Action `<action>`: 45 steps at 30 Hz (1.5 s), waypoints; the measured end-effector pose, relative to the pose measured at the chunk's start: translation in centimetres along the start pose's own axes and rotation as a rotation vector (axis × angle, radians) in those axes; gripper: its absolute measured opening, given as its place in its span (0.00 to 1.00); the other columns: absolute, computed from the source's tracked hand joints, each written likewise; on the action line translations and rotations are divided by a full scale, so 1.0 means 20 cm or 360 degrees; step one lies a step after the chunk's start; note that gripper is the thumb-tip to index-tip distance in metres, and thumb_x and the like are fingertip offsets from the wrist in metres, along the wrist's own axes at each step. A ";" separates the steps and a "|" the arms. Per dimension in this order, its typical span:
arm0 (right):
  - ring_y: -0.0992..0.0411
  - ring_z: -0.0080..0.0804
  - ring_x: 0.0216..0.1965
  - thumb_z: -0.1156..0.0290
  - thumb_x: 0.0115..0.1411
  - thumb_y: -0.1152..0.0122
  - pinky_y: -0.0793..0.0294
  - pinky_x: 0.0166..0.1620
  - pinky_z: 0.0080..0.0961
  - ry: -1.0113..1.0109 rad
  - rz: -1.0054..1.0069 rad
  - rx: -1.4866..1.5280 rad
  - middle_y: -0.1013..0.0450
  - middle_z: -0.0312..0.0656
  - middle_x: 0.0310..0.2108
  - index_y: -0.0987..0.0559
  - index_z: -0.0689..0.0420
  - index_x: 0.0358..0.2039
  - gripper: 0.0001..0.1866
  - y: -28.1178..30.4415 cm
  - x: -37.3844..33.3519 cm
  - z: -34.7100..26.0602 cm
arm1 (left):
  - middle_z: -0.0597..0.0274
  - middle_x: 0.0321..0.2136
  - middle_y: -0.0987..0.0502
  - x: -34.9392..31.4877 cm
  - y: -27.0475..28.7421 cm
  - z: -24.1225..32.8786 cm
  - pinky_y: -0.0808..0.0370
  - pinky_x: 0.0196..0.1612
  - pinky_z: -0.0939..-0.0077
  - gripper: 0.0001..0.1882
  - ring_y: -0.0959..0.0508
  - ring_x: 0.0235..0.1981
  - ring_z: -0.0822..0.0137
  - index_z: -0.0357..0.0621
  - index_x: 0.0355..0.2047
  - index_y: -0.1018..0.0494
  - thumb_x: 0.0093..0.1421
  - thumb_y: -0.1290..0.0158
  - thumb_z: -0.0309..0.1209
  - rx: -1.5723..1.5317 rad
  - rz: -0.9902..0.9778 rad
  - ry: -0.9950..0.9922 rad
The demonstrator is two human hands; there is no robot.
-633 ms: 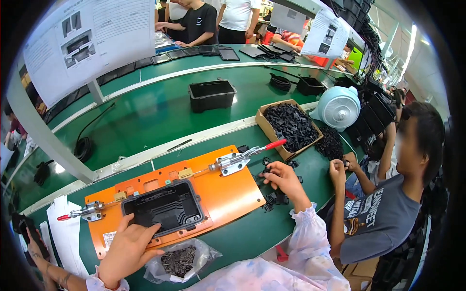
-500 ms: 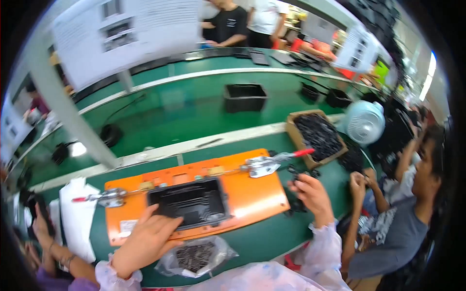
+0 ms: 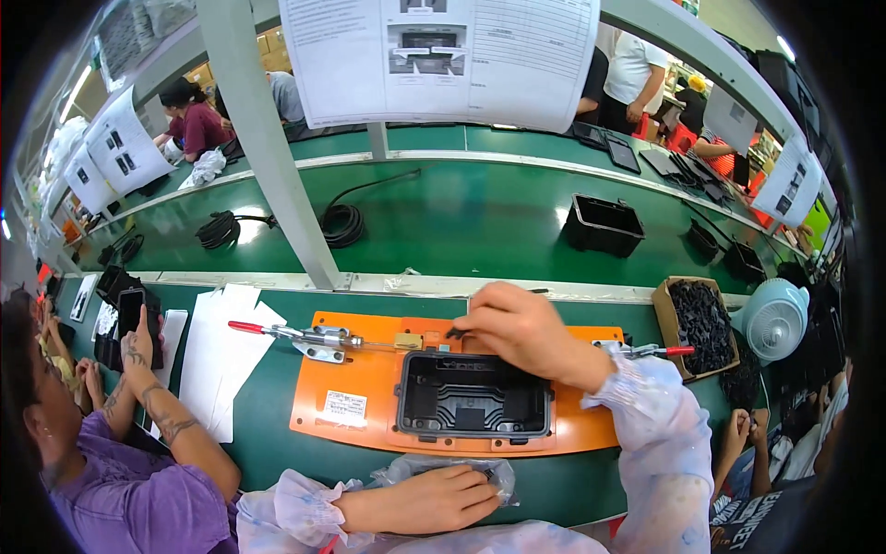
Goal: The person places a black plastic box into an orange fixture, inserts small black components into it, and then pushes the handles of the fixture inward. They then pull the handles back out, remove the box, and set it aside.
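Observation:
My right hand (image 3: 521,332) is closed, pinching a small black plastic piece (image 3: 454,333) over the far edge of the orange fixture plate (image 3: 360,388). A black rectangular plastic box (image 3: 475,427), its cavity facing up, sits in the fixture. Silver toggle clamps with red handles flank it: the left clamp (image 3: 323,343) is in plain view, while my right forearm partly covers the right clamp (image 3: 646,351). Nearer to me, my left hand (image 3: 425,499) lies over a clear plastic bag (image 3: 397,471), fingers stretched to the right. It hides most of the bag's contents.
A cardboard box of black parts (image 3: 701,323) and a light-blue fan (image 3: 775,319) stand at right. White sheets (image 3: 221,360) lie left, beside a co-worker holding a phone (image 3: 131,309). A grey post (image 3: 268,138) rises beyond the fixture. Another black box (image 3: 604,226) and coiled cables (image 3: 341,224) lie farther off.
My right hand has moved from beside the parts box to the fixture's far edge. My left hand has left the black box for the bag. The view has swung left.

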State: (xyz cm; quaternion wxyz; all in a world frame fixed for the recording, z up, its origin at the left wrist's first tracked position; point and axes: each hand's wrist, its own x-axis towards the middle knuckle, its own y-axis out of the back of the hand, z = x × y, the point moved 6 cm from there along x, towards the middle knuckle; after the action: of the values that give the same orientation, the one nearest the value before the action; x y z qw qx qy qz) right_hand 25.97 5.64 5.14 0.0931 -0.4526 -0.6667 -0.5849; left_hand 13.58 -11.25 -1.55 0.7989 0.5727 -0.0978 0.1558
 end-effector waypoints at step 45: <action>0.26 0.36 0.38 0.81 0.64 0.47 0.26 0.41 0.28 -0.0666 -0.0249 0.0377 0.25 0.46 0.39 0.23 0.59 0.54 0.18 -0.03 -0.04 0.13 | 0.60 0.43 0.22 -0.11 0.56 -0.58 0.26 0.49 0.62 0.21 0.24 0.46 0.58 0.39 0.46 0.22 0.51 0.35 0.29 0.0552 0.0526 0.0503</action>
State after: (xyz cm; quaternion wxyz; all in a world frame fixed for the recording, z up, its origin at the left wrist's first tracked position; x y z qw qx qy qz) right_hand 27.08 7.49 3.53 -0.0402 -0.4968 -0.7683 -0.4016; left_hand 7.18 2.66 3.92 0.6581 0.6457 -0.0360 0.3855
